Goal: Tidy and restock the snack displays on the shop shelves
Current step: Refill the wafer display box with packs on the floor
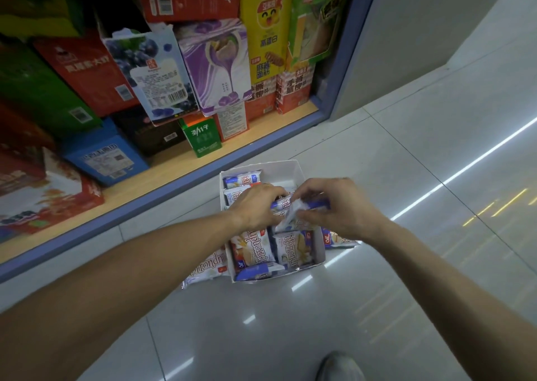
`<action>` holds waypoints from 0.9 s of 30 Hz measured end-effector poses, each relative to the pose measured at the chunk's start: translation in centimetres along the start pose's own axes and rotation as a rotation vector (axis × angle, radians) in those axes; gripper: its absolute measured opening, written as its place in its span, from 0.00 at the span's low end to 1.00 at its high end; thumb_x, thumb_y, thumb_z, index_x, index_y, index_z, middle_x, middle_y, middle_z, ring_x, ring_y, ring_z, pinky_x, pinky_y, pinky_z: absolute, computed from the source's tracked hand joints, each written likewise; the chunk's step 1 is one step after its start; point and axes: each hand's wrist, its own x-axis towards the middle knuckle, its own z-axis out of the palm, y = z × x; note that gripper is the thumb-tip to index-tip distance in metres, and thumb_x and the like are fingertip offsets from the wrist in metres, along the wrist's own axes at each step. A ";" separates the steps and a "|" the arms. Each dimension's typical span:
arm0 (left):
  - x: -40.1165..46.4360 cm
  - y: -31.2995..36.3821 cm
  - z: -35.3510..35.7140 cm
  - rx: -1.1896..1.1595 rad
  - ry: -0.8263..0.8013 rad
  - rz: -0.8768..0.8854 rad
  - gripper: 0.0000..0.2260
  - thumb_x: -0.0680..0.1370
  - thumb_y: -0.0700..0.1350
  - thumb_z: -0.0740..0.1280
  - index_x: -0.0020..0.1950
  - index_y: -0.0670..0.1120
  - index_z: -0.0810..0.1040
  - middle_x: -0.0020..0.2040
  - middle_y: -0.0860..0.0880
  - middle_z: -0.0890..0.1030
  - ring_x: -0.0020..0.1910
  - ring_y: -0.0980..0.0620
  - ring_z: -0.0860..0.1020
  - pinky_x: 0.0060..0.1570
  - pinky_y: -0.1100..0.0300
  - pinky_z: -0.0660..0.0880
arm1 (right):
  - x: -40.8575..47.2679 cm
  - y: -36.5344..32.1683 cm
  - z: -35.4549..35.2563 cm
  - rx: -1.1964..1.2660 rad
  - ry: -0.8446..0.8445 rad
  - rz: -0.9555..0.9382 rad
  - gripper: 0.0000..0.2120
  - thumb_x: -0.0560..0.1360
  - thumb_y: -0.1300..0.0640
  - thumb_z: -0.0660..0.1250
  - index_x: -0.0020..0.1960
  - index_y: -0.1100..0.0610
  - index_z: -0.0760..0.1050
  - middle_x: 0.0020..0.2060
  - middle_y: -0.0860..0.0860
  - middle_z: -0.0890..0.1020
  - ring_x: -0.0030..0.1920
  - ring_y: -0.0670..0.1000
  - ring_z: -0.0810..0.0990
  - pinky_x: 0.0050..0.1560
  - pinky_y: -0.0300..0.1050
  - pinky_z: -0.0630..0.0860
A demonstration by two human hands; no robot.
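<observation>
Both my bare forearms reach forward and down, converging ahead of me. My left hand (257,206) is palm down, fingers curled, knuckles up. My right hand (338,206) sits just beside it, thumb and fingers pinching inward. Fingertips of both nearly meet. My shoe (340,366) shows below the right arm.

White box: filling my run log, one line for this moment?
left hand: holds packet | right hand: holds packet | white box: on floor
</observation>
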 end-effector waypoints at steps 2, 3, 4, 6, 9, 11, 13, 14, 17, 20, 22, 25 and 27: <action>-0.2 0.0 -0.1 -0.038 0.011 -0.015 0.24 0.73 0.55 0.78 0.67 0.53 0.78 0.61 0.50 0.82 0.60 0.48 0.78 0.60 0.49 0.76 | 0.4 -0.1 1.5 -0.137 -0.064 -0.031 0.10 0.73 0.57 0.75 0.55 0.52 0.83 0.50 0.48 0.86 0.49 0.47 0.83 0.53 0.43 0.80; -0.2 0.1 -0.2 -0.046 0.018 -0.017 0.24 0.72 0.55 0.78 0.66 0.52 0.78 0.61 0.50 0.82 0.60 0.49 0.78 0.60 0.50 0.76 | 0.5 -0.2 2.0 -0.168 -0.104 -0.035 0.11 0.74 0.56 0.75 0.56 0.52 0.82 0.50 0.49 0.86 0.49 0.49 0.83 0.53 0.44 0.80; -0.3 0.1 -0.2 -0.046 0.024 -0.022 0.24 0.73 0.54 0.78 0.66 0.52 0.78 0.61 0.50 0.82 0.60 0.49 0.78 0.60 0.50 0.76 | 0.6 -0.3 2.2 -0.182 -0.141 -0.029 0.11 0.74 0.56 0.74 0.56 0.52 0.82 0.51 0.49 0.86 0.50 0.49 0.83 0.53 0.43 0.80; -0.4 0.1 -0.2 -0.053 0.029 -0.030 0.22 0.74 0.52 0.77 0.65 0.50 0.79 0.60 0.49 0.83 0.59 0.48 0.79 0.59 0.50 0.77 | 0.8 -0.4 2.7 -0.201 -0.199 -0.024 0.10 0.75 0.56 0.74 0.55 0.52 0.82 0.50 0.49 0.86 0.49 0.49 0.83 0.52 0.40 0.79; -0.9 0.3 -0.3 -0.073 -0.009 -0.017 0.21 0.73 0.51 0.77 0.65 0.49 0.79 0.59 0.48 0.84 0.58 0.48 0.80 0.59 0.49 0.78 | 0.7 -0.1 3.7 -0.285 -0.217 -0.030 0.09 0.74 0.56 0.73 0.53 0.53 0.81 0.49 0.51 0.85 0.48 0.52 0.82 0.48 0.42 0.76; -1.2 0.4 -0.3 -0.073 -0.072 0.013 0.23 0.74 0.52 0.77 0.67 0.49 0.78 0.62 0.48 0.83 0.60 0.48 0.80 0.60 0.50 0.77 | 0.2 0.4 5.2 -0.316 -0.235 -0.031 0.09 0.72 0.57 0.72 0.52 0.53 0.81 0.49 0.52 0.83 0.48 0.55 0.81 0.44 0.44 0.73; -1.5 0.3 -0.3 -0.041 -0.131 0.051 0.24 0.77 0.54 0.74 0.70 0.50 0.75 0.64 0.48 0.81 0.61 0.48 0.79 0.59 0.54 0.75 | -0.8 0.7 7.1 -0.342 -0.277 -0.046 0.08 0.72 0.57 0.72 0.51 0.54 0.80 0.53 0.51 0.80 0.51 0.56 0.80 0.44 0.46 0.72; -1.7 0.3 -0.5 -0.031 -0.156 0.058 0.25 0.78 0.55 0.73 0.72 0.50 0.74 0.64 0.48 0.81 0.61 0.47 0.79 0.58 0.56 0.74 | -1.3 0.8 7.9 -0.357 -0.282 -0.059 0.08 0.73 0.56 0.71 0.52 0.54 0.79 0.55 0.51 0.79 0.53 0.56 0.79 0.46 0.47 0.74; -2.0 0.2 -1.5 -0.067 -0.192 0.068 0.28 0.78 0.56 0.73 0.75 0.49 0.72 0.68 0.47 0.79 0.64 0.47 0.77 0.61 0.57 0.73 | -1.6 0.4 7.6 -0.420 -0.273 -0.055 0.10 0.72 0.50 0.71 0.53 0.51 0.81 0.55 0.49 0.81 0.53 0.54 0.79 0.48 0.46 0.75; -2.3 0.2 -2.0 -0.046 -0.168 0.093 0.32 0.75 0.60 0.73 0.76 0.51 0.71 0.68 0.47 0.78 0.65 0.47 0.76 0.65 0.53 0.73 | 0.4 0.5 3.6 -0.260 -0.170 0.060 0.12 0.74 0.42 0.68 0.51 0.49 0.83 0.43 0.45 0.83 0.43 0.48 0.78 0.44 0.44 0.76; -2.6 0.3 -1.5 0.016 -0.170 0.129 0.32 0.76 0.60 0.72 0.77 0.53 0.68 0.66 0.48 0.79 0.63 0.48 0.76 0.64 0.52 0.72 | 2.8 1.5 1.2 -0.262 0.000 0.103 0.09 0.79 0.51 0.67 0.55 0.53 0.82 0.48 0.48 0.85 0.45 0.48 0.81 0.48 0.40 0.76; -3.3 0.8 -0.3 0.059 -0.124 0.176 0.32 0.78 0.60 0.70 0.79 0.55 0.64 0.68 0.48 0.76 0.64 0.50 0.73 0.65 0.52 0.69 | 7.0 2.7 1.5 -0.494 -0.081 0.106 0.13 0.80 0.58 0.66 0.63 0.56 0.79 0.57 0.53 0.84 0.55 0.53 0.81 0.55 0.45 0.76; -3.7 1.0 0.0 0.068 -0.086 0.178 0.30 0.80 0.60 0.68 0.79 0.55 0.65 0.70 0.48 0.74 0.66 0.49 0.71 0.65 0.53 0.69 | 9.2 2.9 4.1 -0.660 -0.258 0.081 0.14 0.78 0.56 0.68 0.63 0.57 0.77 0.58 0.55 0.83 0.57 0.55 0.80 0.57 0.48 0.76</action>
